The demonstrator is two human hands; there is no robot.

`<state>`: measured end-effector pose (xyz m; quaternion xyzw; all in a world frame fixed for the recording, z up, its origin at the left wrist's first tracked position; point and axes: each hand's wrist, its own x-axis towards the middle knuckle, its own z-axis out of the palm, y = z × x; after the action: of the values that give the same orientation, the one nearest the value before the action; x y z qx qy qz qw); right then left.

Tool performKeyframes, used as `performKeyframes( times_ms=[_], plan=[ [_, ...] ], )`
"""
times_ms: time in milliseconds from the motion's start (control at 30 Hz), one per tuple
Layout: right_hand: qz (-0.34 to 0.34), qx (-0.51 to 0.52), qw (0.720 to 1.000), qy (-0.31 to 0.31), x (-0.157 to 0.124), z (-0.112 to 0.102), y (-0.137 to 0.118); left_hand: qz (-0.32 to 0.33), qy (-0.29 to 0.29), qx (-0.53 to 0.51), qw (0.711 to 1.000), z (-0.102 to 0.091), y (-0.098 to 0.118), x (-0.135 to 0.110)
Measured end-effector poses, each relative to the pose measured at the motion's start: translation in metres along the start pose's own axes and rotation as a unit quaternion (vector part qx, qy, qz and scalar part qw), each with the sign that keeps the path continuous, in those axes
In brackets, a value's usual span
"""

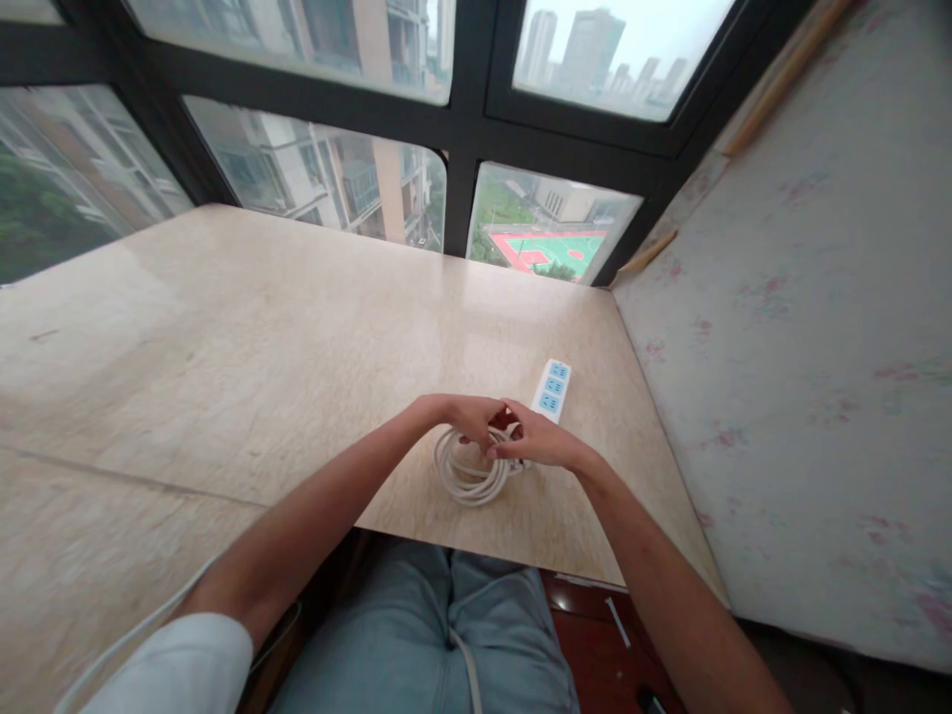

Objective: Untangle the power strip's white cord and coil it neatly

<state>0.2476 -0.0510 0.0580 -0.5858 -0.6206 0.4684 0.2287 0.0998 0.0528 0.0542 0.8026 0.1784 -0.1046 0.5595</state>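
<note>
A white power strip (pixel 554 387) with blue sockets lies on the beige marble tabletop (pixel 260 337). Its white cable (pixel 468 476) is wound into a coil near the table's front edge. My left hand (pixel 465 416) is closed over the top of the coil. My right hand (pixel 539 441) is pinched on the cable just beside it, close to the strip's near end. Both hands meet above the coil and hide part of it.
A pale patterned wall panel (pixel 803 347) bounds the table on the right. Dark-framed windows (pixel 461 129) run along the far side. My blue-trousered legs (pixel 438 635) are under the table's front edge, and a thin white cord (pixel 134 635) hangs at the lower left.
</note>
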Motion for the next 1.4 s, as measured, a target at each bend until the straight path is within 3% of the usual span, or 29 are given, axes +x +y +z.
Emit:
performKeyframes(
  times_ms=[167,267,367,433,600,667,800,867,933,1033,1167,1267,1400],
  plan=[
    [0.025,0.114,0.993,-0.028,0.006,0.006,-0.001,-0.023,0.083,-0.149,0.985,0.007,-0.016,-0.005],
    [0.060,0.079,0.995,0.012,0.008,0.012,-0.004,-0.019,0.109,-0.216,0.970,0.008,-0.017,-0.011],
    [0.036,0.027,0.997,0.069,0.008,0.015,-0.005,-0.009,0.156,-0.311,0.937,0.011,-0.019,-0.021],
    [0.021,0.004,0.995,0.095,0.005,0.015,-0.004,-0.015,0.179,-0.387,0.905,0.015,-0.023,-0.031],
    [0.039,0.003,0.983,0.180,-0.007,0.016,0.002,0.000,0.148,-0.558,0.817,0.042,-0.032,-0.047],
    [0.051,0.018,0.972,0.229,-0.012,0.021,0.006,0.047,0.198,-0.602,0.772,0.058,-0.030,-0.044],
    [0.082,0.053,0.931,0.351,-0.019,0.043,0.013,0.122,0.357,-0.668,0.642,0.090,-0.013,-0.027],
    [0.093,0.070,0.906,0.407,-0.021,0.056,0.015,0.133,0.398,-0.677,0.604,0.104,-0.005,-0.018],
    [0.102,0.080,0.883,0.451,-0.023,0.067,0.016,0.128,0.411,-0.679,0.595,0.115,0.002,-0.010],
    [0.121,0.090,0.865,0.479,-0.024,0.079,0.019,0.104,0.418,-0.669,0.606,0.120,0.007,-0.003],
    [0.121,0.087,0.868,0.473,-0.023,0.088,0.026,0.069,0.452,-0.608,0.649,0.114,0.010,0.005],
    [0.124,0.093,0.867,0.473,-0.023,0.094,0.031,0.045,0.460,-0.587,0.665,0.107,0.012,0.011],
    [0.172,0.156,0.831,0.505,-0.025,0.099,0.029,-0.024,0.496,-0.552,0.670,0.100,0.013,0.020]
  ],
)
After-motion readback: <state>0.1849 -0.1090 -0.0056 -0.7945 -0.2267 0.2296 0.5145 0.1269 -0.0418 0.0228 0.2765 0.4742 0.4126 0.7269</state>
